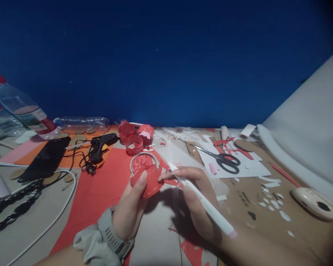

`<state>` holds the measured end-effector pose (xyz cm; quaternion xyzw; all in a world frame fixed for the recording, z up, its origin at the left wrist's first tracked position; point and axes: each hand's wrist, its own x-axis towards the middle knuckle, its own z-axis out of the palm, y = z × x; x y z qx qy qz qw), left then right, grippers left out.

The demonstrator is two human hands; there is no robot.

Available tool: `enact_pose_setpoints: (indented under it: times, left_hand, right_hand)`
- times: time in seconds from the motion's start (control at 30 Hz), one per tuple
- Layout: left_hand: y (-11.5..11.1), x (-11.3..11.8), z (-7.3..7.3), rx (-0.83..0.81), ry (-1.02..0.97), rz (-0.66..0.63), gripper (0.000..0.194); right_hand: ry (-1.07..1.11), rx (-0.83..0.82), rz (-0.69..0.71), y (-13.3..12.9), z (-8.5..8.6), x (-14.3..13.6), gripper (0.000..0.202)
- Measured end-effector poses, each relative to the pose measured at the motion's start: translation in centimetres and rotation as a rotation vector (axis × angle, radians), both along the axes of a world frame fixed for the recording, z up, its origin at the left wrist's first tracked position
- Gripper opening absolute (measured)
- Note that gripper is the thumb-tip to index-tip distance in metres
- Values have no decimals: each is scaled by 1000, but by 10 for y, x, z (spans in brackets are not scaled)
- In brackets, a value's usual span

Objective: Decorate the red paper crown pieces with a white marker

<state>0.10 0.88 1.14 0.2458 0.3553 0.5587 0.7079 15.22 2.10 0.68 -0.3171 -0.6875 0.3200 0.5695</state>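
A: What's over on the left?
B: A clear plastic bottle with a red cap, and farther right another clear plastic bottle, lying on its side by the deep blue wall.
A: And nearer?
B: A flat, glossy black slab, with a black glue gun to its right. Nearest come a chunky black chain and a curved white cable.
A: On the right?
B: Black-handled metal scissors on white paper, and nearer, a rounded cream device.
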Motion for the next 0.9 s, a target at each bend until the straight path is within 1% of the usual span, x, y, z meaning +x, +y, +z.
enact_pose_setpoints:
  times: [0.1, 0.2, 0.3, 0.47, 0.6, 0.67, 0.77, 0.9]
  left_hand:
    - [0, 0, -1, -23, -6, 84, 46]
    - [1, 1, -1, -64, -30, 126, 41]
    - [1, 1, -2, -89, -28, 121, 40]
    - [2, -1, -6, -151, 5, 110, 48]
    - [2, -1, -10, -140, -14, 119, 47]
    - [2, -1, -9, -131, -17, 128, 47]
    - [2, 0, -7, -125, -14, 128, 50]
    - [2, 1, -5, -129, -2, 118, 54]
  right_hand:
    - [32, 7, -32, 1, -3, 1, 15]
    - [36, -46, 36, 2, -6, 1, 15]
    - [-22, -33, 77, 0, -3, 2, 16]
    - [-130, 53, 50, -1, 5, 4, 17]
    - [-140, 180, 93, 4, 0, 6, 17]
    - [-142, 214, 105, 6, -3, 6, 18]
    - [-156, 196, 110, 5, -3, 6, 20]
    - [-144, 130, 93, 3, 1, 5, 18]
